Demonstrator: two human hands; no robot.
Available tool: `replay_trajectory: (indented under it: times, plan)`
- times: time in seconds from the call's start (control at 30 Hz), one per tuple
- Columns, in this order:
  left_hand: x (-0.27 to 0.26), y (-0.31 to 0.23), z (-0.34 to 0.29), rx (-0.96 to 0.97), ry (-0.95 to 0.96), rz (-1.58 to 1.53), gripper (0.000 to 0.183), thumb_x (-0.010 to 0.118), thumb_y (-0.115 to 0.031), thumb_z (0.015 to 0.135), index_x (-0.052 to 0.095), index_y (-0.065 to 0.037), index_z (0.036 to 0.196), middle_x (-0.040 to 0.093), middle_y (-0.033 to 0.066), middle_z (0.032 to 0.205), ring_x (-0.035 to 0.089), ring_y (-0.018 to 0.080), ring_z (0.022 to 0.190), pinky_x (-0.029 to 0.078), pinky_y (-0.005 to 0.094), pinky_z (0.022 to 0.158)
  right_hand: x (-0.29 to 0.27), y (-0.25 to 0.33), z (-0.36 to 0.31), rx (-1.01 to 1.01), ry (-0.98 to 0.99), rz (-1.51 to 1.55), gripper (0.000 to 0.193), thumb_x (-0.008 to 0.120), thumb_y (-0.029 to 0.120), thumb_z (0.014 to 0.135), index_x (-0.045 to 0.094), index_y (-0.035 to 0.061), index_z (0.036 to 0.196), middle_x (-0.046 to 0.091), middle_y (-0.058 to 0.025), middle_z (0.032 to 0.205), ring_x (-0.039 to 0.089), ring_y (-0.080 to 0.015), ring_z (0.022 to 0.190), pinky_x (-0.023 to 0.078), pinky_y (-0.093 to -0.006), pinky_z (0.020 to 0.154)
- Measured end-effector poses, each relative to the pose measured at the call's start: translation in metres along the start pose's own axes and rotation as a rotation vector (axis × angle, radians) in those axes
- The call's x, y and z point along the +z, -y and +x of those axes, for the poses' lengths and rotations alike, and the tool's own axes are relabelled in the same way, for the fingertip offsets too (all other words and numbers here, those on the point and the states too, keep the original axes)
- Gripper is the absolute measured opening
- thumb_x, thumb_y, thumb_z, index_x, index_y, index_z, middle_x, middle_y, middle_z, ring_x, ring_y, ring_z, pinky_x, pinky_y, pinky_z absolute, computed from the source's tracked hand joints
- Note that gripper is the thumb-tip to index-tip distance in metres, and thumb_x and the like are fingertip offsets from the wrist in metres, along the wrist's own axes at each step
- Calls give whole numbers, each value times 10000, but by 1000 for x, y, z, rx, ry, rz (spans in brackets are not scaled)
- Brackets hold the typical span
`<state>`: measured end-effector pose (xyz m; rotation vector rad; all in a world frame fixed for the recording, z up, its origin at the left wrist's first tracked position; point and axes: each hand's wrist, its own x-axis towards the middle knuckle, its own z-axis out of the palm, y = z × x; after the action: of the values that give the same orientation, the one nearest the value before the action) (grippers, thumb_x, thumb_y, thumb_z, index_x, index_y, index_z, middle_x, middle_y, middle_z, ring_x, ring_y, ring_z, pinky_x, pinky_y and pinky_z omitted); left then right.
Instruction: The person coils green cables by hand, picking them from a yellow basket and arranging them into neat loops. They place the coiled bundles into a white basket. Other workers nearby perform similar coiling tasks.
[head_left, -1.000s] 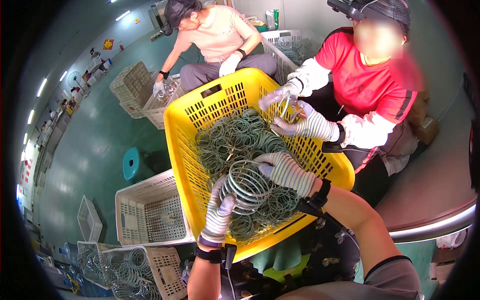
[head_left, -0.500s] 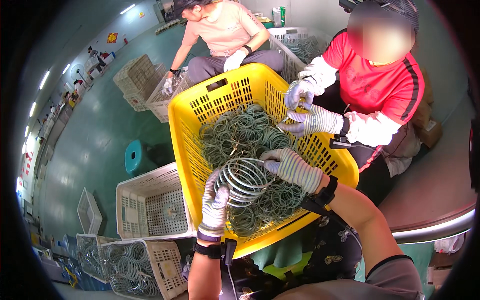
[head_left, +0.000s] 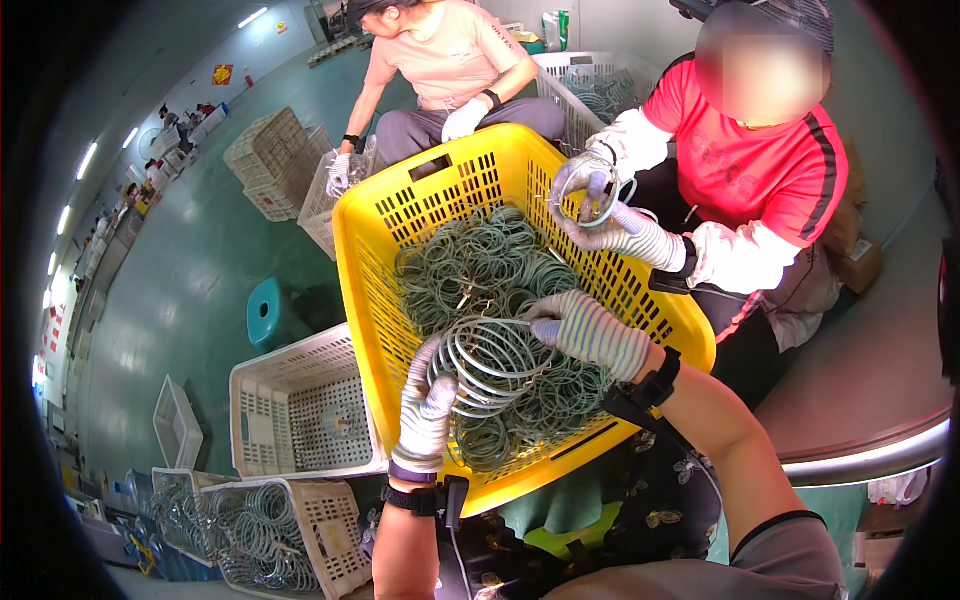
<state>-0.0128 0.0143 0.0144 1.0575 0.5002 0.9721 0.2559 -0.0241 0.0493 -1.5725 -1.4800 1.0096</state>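
Note:
A loose coil of pale grey wire or thin tubing (head_left: 487, 366) is held up over a yellow plastic basket (head_left: 374, 250). At the coil's left side, my left hand (head_left: 425, 415), in a striped glove, has its fingers behind the loops and its thumb in front. My right hand (head_left: 585, 335), gloved the same way, pinches the coil's upper right edge. Beneath both hands the basket holds a heap of darker grey-green coils (head_left: 470, 262). Just what lies between my right fingertips is too small to make out.
Across the basket, a co-worker in red (head_left: 740, 170) handles another coil (head_left: 592, 195). A second person in pink (head_left: 450, 60) sits beyond, one hand at a white crate. A white crate (head_left: 250, 400), a crate of coils (head_left: 335, 530) and a teal stool (head_left: 265, 310) stand at left.
The co-worker in red has spread their hands, and a looped coil now shows between them. My own hands and the coil I hold have barely moved.

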Motion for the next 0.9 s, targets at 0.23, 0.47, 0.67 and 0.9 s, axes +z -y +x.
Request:
replay_trajectory:
  times: [0.23,0.47,0.67,0.9]
  plan:
    - [2,-12,2,93,-98,77,722,828,-314,847,488,-61,1431,612,82,1331,586,201,1203,472,364,1056,-2,3,-5,29,20,16,257,661,200,909,717,10,1073,717,-88,825,644,-157,729,520,-323,701]
    - [3,-12,2,54,-53,24,688,828,-336,845,527,-62,1400,623,62,1308,577,186,1201,451,355,1069,18,1,-3,-207,-253,23,211,631,155,943,709,29,1092,701,-91,797,638,-157,688,524,-312,671]
    - [5,-10,0,10,17,74,729,744,-468,892,506,-44,1435,601,76,1359,568,203,1240,437,376,1087,18,1,3,-258,-345,-33,210,637,78,942,707,6,1126,739,-113,920,683,-155,813,541,-299,752]
    - [10,-11,-1,-21,28,67,794,757,-506,866,493,-26,1440,599,80,1362,571,209,1239,434,380,1095,16,-3,5,-239,-351,-29,203,646,146,941,714,44,1103,711,-112,801,660,-161,686,537,-311,672]
